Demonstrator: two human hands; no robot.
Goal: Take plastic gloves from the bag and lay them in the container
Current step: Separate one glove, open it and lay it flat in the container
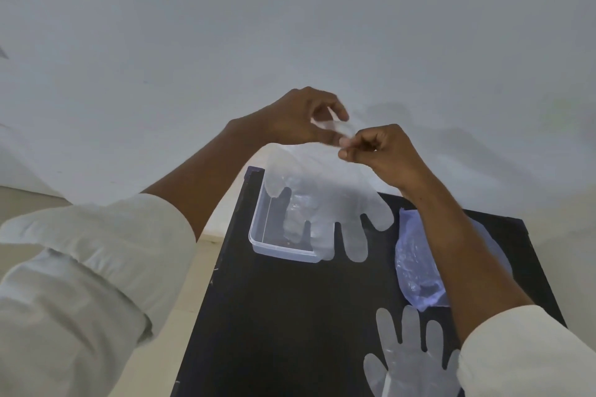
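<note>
left hand [300, 118] and right hand [380, 151] pinch cuff of glove [322, 203], fingers closed on film | glove hangs over container [277, 248], fingertips past rim | bag [416, 255] beside; second glove [406, 351] on table [290, 316] | risk: limp film drapes over rim, slides out
</note>
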